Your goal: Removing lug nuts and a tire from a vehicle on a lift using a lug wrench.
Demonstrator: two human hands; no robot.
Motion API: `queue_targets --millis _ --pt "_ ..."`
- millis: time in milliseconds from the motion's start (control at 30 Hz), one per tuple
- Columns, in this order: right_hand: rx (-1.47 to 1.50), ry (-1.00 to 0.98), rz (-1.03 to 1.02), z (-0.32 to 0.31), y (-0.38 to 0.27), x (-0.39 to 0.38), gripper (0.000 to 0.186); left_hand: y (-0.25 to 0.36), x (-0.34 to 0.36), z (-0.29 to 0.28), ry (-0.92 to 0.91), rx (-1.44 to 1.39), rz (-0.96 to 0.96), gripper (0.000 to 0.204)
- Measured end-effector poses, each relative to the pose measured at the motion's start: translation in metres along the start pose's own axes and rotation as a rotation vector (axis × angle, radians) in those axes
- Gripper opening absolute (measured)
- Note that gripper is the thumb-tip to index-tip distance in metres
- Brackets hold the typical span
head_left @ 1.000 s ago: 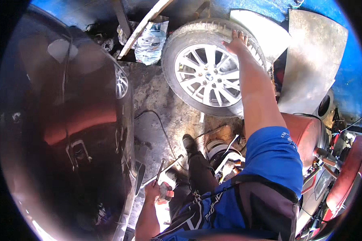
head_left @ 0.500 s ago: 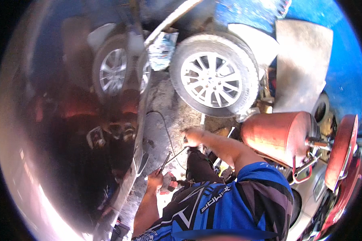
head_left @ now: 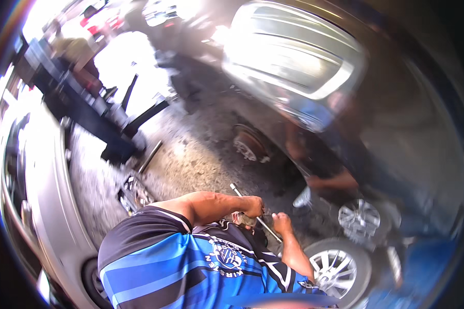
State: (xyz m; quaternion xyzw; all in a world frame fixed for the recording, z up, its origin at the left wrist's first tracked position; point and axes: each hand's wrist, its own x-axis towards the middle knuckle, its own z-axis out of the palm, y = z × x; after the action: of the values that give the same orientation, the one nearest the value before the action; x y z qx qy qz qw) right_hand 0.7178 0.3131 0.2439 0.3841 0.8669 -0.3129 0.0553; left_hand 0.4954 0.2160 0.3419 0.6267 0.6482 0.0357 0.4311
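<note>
A long silver metal bar (head_left: 269, 228) with a thicker, socket-like end slants in front of my body. My left hand (head_left: 252, 206) is closed around it near its upper end. Close beside the bar's lower stretch is my right hand (head_left: 282, 224), its fingers curled closed; what they hold, if anything, is hidden. A brownish, cloth-like thing (head_left: 244, 220) shows just below my left hand, too blurred to name. Beyond my hands, a bare wheel hub with a round brake part (head_left: 248, 146) sits low by the dark car (head_left: 392, 129).
An alloy wheel (head_left: 363, 268) lies near my right forearm, mirrored in the car's glossy side. Left of me are a jack-like metal frame (head_left: 135, 193), a bar handle (head_left: 150, 156) and a silver car (head_left: 49, 190). Another person (head_left: 77, 54) is blurred at the far left.
My view has swung round: the dark car is now on the right, and the red containers are out of sight. My hands have come closer together around the bar.
</note>
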Motion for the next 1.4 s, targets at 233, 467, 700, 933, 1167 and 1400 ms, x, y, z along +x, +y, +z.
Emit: queue_targets --millis 233,467,700,933,1167,1400 --pt "0.117 -0.288 -0.265 0.003 -0.072 0.072 0.036 -0.047 -0.088 -0.004 0.306 -0.431 -0.454 0.035" --pt "0.307 -0.523 -0.054 0.027 -0.215 0.154 0.044 -0.141 -0.172 0.018 0.643 -0.799 -0.624 0.036" --pt "0.928 -0.886 0.035 0.050 -0.390 0.184 0.024 -0.209 -0.267 0.031 0.851 -1.060 -0.783 0.036" --pt "1.378 -1.519 0.087 0.054 -0.534 0.188 0.095 -0.263 -0.350 0.056 1.170 -1.137 -0.987 0.024" --pt "0.817 -1.195 -0.009 0.120 -0.613 0.195 0.092 -0.275 -0.388 0.045 1.616 -1.844 -0.895 0.023" --pt "-0.085 -0.849 -1.002 0.282 -0.614 0.126 0.059 -0.329 -0.361 0.047 1.952 -2.475 -0.403 0.021"
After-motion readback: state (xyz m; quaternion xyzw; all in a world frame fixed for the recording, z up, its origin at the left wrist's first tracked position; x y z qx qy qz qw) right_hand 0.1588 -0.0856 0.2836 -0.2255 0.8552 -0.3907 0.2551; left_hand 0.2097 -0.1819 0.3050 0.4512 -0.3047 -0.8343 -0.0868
